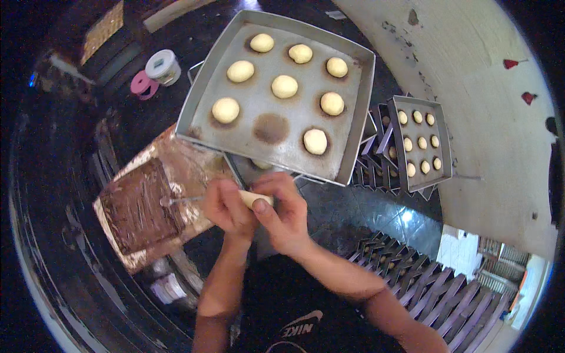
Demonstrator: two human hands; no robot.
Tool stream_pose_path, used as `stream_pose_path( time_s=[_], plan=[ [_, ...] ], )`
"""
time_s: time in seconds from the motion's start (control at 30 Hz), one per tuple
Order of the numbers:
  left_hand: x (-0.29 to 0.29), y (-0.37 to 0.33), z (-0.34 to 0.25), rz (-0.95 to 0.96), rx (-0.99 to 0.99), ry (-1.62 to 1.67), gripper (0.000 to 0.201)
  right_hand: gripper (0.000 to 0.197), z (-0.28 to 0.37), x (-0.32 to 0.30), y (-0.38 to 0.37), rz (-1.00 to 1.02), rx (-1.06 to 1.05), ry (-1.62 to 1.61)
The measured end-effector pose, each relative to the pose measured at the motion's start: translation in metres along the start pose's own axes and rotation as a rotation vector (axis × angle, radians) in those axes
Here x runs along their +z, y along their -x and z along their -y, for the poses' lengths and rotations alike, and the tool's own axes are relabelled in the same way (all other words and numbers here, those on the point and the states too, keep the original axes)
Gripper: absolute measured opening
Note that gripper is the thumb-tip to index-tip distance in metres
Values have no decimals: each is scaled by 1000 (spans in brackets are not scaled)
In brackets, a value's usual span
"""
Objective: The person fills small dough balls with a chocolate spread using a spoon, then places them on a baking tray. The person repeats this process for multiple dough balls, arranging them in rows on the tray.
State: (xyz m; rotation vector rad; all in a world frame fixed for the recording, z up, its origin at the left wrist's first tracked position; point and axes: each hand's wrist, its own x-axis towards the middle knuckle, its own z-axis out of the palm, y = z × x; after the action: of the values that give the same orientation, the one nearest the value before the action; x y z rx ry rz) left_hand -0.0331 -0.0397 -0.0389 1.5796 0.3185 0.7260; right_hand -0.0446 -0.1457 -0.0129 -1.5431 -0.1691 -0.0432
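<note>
Both my hands meet in front of my chest around a pale dough piece. My right hand has its fingers and thumb curled on it. My left hand is closed against the dough's other side, and a thin metal utensil sticks out of it to the left; its exact kind is hard to make out. Just beyond my hands, a large metal baking tray carries several round dough balls, spaced apart. One dark round mark near its front edge has no ball on it.
A smeared brown filling slab lies on a floured board at left. Behind stand a white tub and a pink lid. Another tray of dough balls tops stacked trays at right. More stacked trays stand at lower right.
</note>
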Motion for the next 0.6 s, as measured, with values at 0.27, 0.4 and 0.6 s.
stream_pose_path(
  time_s=[0.27, 0.4, 0.6],
  plan=[
    [-102, 86, -34, 373, -464, 140, 46, 17, 11, 2, 74, 277, 214, 315],
    [-161, 128, -6, 354, -614, 33, 67, 15, -5, 46, 95, 364, -50, 194],
    [-245, 85, 16, 12, -324, -79, 54, 40, -158, 153, 61, 353, 46, 525]
  ],
)
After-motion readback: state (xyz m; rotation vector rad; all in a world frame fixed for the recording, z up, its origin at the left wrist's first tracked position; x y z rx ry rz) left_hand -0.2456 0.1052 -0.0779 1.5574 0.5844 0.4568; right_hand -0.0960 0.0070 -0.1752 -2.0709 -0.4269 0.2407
